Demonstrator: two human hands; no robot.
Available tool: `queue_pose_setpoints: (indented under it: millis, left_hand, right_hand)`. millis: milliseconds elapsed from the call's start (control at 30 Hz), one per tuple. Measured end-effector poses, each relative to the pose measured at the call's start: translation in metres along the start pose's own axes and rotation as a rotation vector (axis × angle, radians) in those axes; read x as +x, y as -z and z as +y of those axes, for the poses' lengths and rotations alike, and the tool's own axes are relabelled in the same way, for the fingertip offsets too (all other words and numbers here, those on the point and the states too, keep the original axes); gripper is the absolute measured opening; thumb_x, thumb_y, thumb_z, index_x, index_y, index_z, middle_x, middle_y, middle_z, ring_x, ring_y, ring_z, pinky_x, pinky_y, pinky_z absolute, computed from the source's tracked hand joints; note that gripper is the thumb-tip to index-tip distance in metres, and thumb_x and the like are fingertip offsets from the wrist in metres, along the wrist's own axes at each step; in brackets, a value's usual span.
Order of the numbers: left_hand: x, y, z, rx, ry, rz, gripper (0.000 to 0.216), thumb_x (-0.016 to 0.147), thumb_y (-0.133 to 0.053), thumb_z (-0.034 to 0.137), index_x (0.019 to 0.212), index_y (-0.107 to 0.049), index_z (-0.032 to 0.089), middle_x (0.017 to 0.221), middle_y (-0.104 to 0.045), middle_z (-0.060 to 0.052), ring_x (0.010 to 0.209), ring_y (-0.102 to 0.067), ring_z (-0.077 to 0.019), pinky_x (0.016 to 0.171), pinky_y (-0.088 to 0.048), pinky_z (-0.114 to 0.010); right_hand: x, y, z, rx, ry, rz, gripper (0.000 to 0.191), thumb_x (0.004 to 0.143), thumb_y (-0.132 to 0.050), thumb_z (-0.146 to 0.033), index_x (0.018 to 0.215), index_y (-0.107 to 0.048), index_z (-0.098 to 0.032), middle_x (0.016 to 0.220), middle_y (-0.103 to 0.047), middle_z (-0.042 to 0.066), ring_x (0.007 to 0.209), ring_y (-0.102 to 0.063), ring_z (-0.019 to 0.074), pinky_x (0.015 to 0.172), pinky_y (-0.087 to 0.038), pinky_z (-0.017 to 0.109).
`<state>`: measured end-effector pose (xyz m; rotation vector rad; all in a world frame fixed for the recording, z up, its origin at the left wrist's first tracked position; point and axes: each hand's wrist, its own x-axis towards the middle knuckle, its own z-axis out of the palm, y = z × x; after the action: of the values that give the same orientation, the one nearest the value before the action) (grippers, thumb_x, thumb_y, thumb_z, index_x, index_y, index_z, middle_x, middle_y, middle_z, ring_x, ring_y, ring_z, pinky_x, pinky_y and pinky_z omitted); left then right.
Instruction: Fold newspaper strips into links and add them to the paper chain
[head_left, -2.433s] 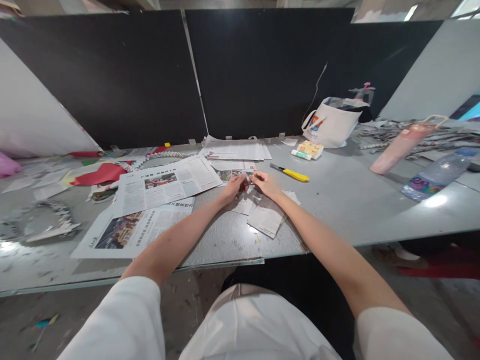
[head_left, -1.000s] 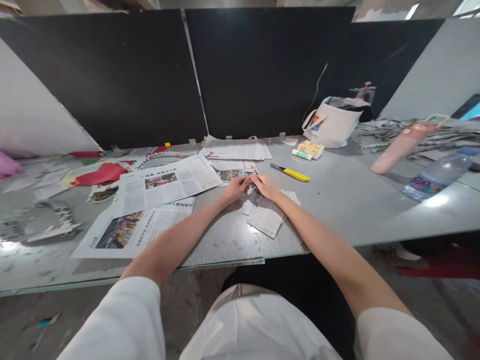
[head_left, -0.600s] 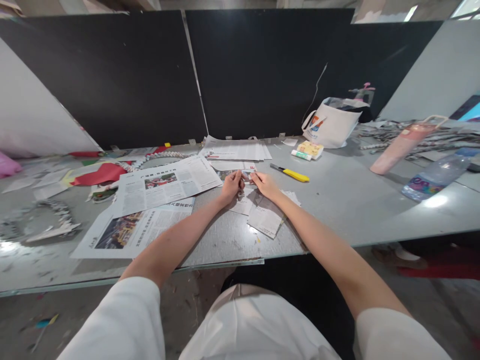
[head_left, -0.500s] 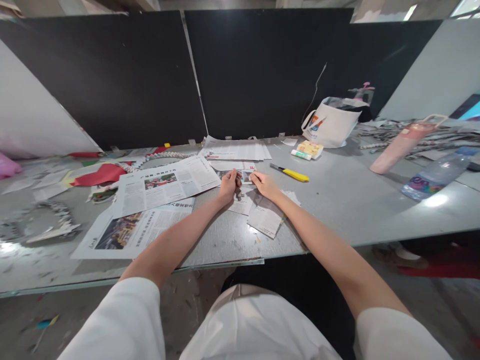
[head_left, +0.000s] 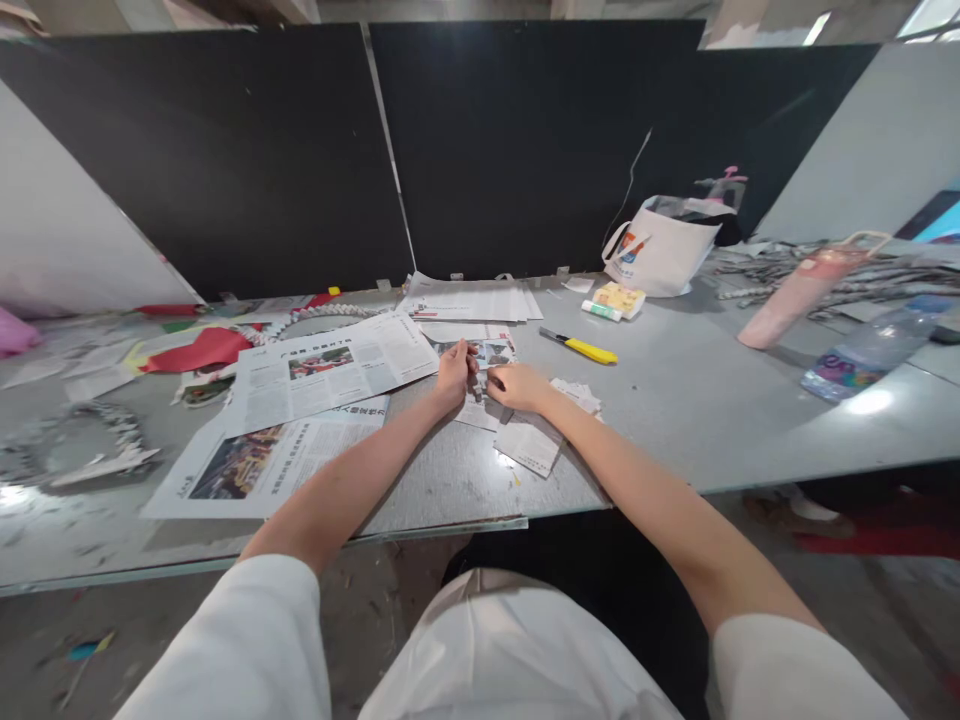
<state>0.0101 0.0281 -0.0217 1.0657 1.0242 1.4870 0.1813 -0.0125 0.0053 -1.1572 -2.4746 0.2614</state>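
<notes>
- Paper piece (head_left: 480, 388), small and grey-white: sits between the two hands, above loose clippings; folds too small to read.
- Left hand (head_left: 454, 373): fingers curled, closed on the piece, which pokes out past the fingertips.
- Right hand (head_left: 519, 386): fingers bent inward, tips just beside the piece. Can't tell if they pinch anything.
- Photo strip (head_left: 495, 352): flat on the table (head_left: 690, 410), just beyond the hands.
- Cut newsprint (head_left: 529, 445): near the right wrist, partly under that forearm.
- Newspaper sheets (head_left: 330, 375): two big ones overlapping, left of the left hand.
- Yellow cutter (head_left: 592, 350): beyond the right hand, apart from it, dark end toward the left.
- Glue stick (head_left: 602, 311): touching a yellow packet (head_left: 622, 298), farther back than the cutter.
- White bag (head_left: 664, 250): stands against the black panel (head_left: 540, 150).
- Pink bottle (head_left: 799, 297), clear bottle (head_left: 862, 355): far right.
- Red paper (head_left: 202, 350): far left, by a braided strand (head_left: 330, 313).
</notes>
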Motion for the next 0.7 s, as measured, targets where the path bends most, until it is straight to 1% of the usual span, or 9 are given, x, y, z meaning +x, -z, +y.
queue_pose_setpoints:
  millis: [100,167,267,367,500,633,700]
  left_hand:
    - [-0.001,0.000,0.000,-0.014,0.005,0.003,0.049,0.104,-0.057,0.059,0.075,-0.055,0.020,0.049,-0.044,0.005,0.046,-0.047,-0.0103,0.046,-0.035,-0.022]
    - [-0.001,0.000,0.001,-0.021,0.014,0.003,0.047,0.105,-0.056,0.056,0.075,-0.056,0.019,0.049,-0.044,0.005,0.046,-0.047,-0.0103,0.046,-0.034,-0.021]
    - [-0.002,0.000,0.002,-0.025,0.024,0.002,0.045,0.105,-0.057,0.054,0.075,-0.057,0.019,0.048,-0.045,0.005,0.046,-0.047,-0.0104,0.045,-0.033,-0.021]
    - [-0.004,-0.001,0.003,-0.025,0.040,-0.006,0.045,0.103,-0.059,0.055,0.075,-0.057,0.019,0.048,-0.045,0.005,0.042,-0.043,-0.0098,0.043,-0.030,-0.022]
    - [-0.007,-0.003,0.006,-0.025,0.061,-0.011,0.043,0.102,-0.060,0.053,0.076,-0.058,0.019,0.048,-0.045,0.005,0.039,-0.037,-0.0093,0.041,-0.027,-0.023]
    - [-0.007,-0.003,0.009,-0.039,0.062,0.017,0.037,0.102,-0.058,0.046,0.076,-0.057,0.019,0.047,-0.045,0.005,0.040,-0.039,-0.0102,0.042,-0.029,-0.023]
    - [-0.006,-0.003,0.010,-0.051,0.057,0.036,0.033,0.101,-0.057,0.041,0.076,-0.056,0.020,0.047,-0.045,0.005,0.043,-0.042,-0.0111,0.045,-0.032,-0.023]
  right_hand:
    - [-0.001,0.002,-0.004,-0.038,-0.015,-0.022,0.037,0.103,-0.060,-0.052,0.089,-0.068,-0.019,0.091,-0.077,0.011,0.081,-0.068,0.0248,0.072,-0.041,0.032]
    - [-0.001,0.002,-0.006,-0.064,-0.011,-0.044,0.041,0.102,-0.061,-0.059,0.091,-0.067,-0.020,0.094,-0.077,0.011,0.083,-0.069,0.0254,0.072,-0.043,0.032]
    - [0.000,0.001,-0.008,-0.077,-0.015,-0.057,0.038,0.101,-0.065,-0.057,0.096,-0.068,-0.020,0.099,-0.078,0.011,0.088,-0.071,0.0263,0.075,-0.045,0.032]
    - [0.000,-0.001,-0.010,-0.066,-0.028,-0.053,0.036,0.101,-0.066,-0.056,0.100,-0.069,-0.019,0.102,-0.079,0.012,0.091,-0.072,0.0264,0.077,-0.046,0.032]
    - [-0.001,0.000,-0.011,-0.048,-0.035,-0.051,0.040,0.100,-0.068,-0.056,0.114,-0.069,-0.018,0.109,-0.079,0.013,0.096,-0.073,0.0277,0.079,-0.047,0.032]
    - [-0.002,0.000,-0.010,-0.022,-0.024,-0.057,0.048,0.100,-0.067,-0.056,0.128,-0.066,-0.017,0.106,-0.079,0.014,0.095,-0.073,0.0299,0.077,-0.046,0.033]
    - [-0.001,-0.001,-0.009,0.004,-0.009,-0.060,0.049,0.100,-0.067,-0.056,0.129,-0.066,-0.016,0.103,-0.079,0.014,0.092,-0.073,0.0300,0.075,-0.046,0.033]
